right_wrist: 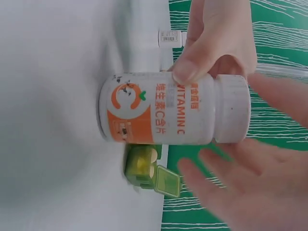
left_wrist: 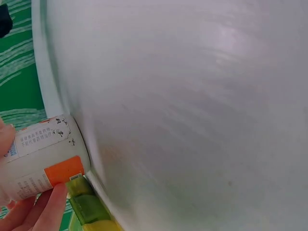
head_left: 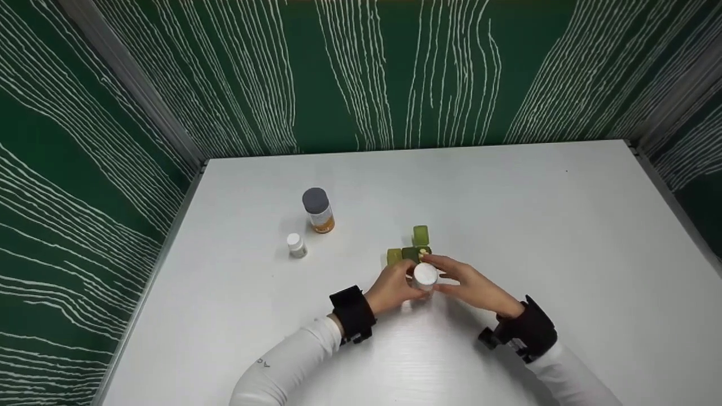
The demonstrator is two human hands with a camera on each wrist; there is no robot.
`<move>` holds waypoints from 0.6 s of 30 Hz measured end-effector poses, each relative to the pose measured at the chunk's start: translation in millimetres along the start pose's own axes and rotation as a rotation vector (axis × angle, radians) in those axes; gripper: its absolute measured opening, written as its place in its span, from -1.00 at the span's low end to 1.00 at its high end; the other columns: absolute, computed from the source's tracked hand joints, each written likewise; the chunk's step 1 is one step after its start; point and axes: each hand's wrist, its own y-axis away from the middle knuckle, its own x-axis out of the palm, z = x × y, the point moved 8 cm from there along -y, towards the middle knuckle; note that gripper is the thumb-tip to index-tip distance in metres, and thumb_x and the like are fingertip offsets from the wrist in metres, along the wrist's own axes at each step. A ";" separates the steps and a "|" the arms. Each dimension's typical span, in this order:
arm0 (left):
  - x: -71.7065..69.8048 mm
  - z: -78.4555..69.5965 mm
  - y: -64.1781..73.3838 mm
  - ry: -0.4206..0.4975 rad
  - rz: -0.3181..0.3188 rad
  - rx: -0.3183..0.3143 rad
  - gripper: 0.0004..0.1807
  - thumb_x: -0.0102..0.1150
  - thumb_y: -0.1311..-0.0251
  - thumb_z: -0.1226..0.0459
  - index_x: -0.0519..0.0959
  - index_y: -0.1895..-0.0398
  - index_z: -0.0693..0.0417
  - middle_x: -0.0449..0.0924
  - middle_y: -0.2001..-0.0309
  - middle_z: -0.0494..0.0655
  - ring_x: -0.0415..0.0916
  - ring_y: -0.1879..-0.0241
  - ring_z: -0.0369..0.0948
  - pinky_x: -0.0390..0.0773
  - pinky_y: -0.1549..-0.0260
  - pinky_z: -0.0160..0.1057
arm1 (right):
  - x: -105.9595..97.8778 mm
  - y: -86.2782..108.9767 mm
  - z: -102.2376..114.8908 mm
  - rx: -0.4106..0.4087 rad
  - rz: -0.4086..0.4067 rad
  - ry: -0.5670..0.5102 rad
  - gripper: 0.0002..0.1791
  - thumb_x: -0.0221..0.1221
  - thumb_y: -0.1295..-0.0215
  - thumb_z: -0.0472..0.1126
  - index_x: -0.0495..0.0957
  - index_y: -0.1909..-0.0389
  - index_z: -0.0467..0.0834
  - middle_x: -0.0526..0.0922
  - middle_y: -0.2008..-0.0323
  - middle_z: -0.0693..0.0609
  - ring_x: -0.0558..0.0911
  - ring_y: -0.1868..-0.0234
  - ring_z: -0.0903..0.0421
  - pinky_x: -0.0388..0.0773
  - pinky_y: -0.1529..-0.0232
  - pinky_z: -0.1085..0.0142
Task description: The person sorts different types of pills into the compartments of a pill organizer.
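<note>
In the head view my left hand (head_left: pixel 393 288) grips a white vitamin C bottle (right_wrist: pixel 159 108) round its body. The bottle stands upright with its white screw cap (head_left: pixel 425 274) on, and an orange label shows in the right wrist view. My right hand (head_left: pixel 474 286) is beside the cap, fingers spread and loosely bent, not closed on it. Just beyond the bottle lies a green pill organizer (head_left: pixel 410 254) with several compartments. One green lid (head_left: pixel 421 235) stands open, and pale yellow tablets (right_wrist: pixel 153 155) are in the compartment below it.
To the left on the white table (head_left: pixel 507 197) stand a clear bottle with a dark grey cap (head_left: pixel 316 201) and orange contents, and a small white bottle (head_left: pixel 296 246). Green walls with white lines (head_left: pixel 350 73) enclose the table at the back and sides.
</note>
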 end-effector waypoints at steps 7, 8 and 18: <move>-1.2 -1.1 0.6 0.003 -0.011 0.000 -0.58 0.39 0.24 0.34 0.45 0.27 0.28 0.53 0.28 0.00 0.46 0.26 -0.24 0.43 0.28 -0.47 | -10.1 -0.5 -4.8 -0.008 -0.122 0.021 -0.43 0.19 -0.03 -0.40 0.28 -0.10 -0.45 0.39 -0.05 -0.32 0.42 -0.02 -0.14 0.35 0.00 0.01; -1.3 -0.9 0.4 0.003 -0.014 0.005 -0.58 0.40 0.25 0.34 0.45 0.28 0.28 0.53 0.28 0.00 0.46 0.26 -0.25 0.43 0.28 -0.47 | -10.6 -0.7 -5.0 -0.011 -0.131 0.031 -0.42 0.21 -0.01 -0.40 0.29 -0.09 -0.45 0.43 -0.02 -0.30 0.44 0.01 -0.11 0.36 0.01 0.01; -0.8 -2.2 0.7 -0.028 -0.017 0.032 -0.59 0.39 0.22 0.27 0.45 0.30 0.27 0.53 0.32 -0.03 0.44 0.31 -0.30 0.41 0.31 -0.49 | -7.4 -1.1 13.0 -0.027 -0.166 0.104 -0.50 0.27 0.11 -0.44 0.44 0.04 -0.41 0.49 0.21 -0.12 0.44 0.11 0.10 0.36 0.05 -0.05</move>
